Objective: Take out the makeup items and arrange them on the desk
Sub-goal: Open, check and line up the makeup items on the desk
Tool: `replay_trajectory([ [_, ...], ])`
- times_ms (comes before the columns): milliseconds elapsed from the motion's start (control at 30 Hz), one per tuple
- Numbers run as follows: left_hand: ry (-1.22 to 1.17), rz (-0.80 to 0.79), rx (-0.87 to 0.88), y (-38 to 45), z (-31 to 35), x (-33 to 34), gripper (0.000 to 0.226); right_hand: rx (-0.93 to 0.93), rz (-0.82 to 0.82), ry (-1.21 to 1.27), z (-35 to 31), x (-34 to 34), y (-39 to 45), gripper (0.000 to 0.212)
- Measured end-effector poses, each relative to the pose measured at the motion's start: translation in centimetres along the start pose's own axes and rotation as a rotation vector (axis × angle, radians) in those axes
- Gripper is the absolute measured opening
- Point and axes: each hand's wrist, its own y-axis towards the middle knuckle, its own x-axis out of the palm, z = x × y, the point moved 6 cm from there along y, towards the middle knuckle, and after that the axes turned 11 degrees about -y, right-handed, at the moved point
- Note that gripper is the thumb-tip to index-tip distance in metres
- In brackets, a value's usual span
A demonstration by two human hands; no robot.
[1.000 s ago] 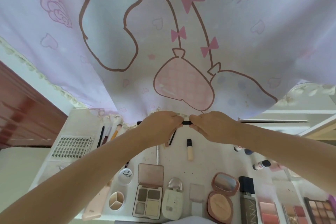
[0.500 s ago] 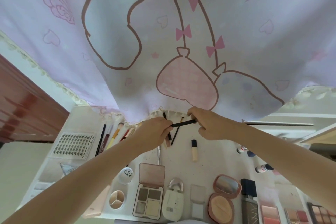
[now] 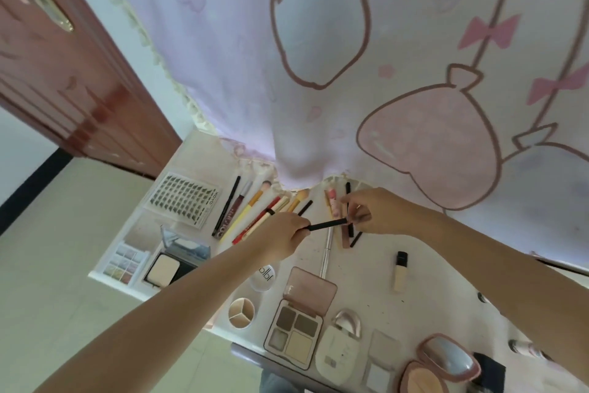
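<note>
The left hand (image 3: 280, 238) pinches one end of a thin black pencil (image 3: 328, 224) between its curled fingers (image 3: 301, 230), and the right hand (image 3: 379, 212) pinches the other end with thumb and fingertips, so the pencil hangs level between them just above the table (image 3: 360, 268). Both forearms reach in from the lower edge, the left from the bottom left and the right from the right side, meeting near the far middle of the table with the wrists roughly straight. Under the right hand lie a pink tube (image 3: 332, 199) and a few dark sticks, one of them (image 3: 355, 239) poking out below the fingers. Left of the left hand a row of brushes (image 3: 255, 201) and pens lies slanted side by side, next to a sheet of lashes (image 3: 183, 199). Nearer the front edge sit an open eyeshadow palette (image 3: 294, 329), a round three-part pan (image 3: 241, 313), a white compact (image 3: 338, 348) and an open powder case (image 3: 165, 268). A concealer tube (image 3: 400, 271) lies alone to the right, well apart from the hands. A pale curtain (image 3: 318, 58) with pink bows hangs behind the table, its hem touching the far edge.
</note>
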Motion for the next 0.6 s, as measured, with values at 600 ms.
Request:
replay_trajectory([
  [600,0.014,0.011,-0.321,4.4,-6.2,2.7,0.027,-0.237,0.049,-0.638,-1.1,4.5,11.6,0.026],
])
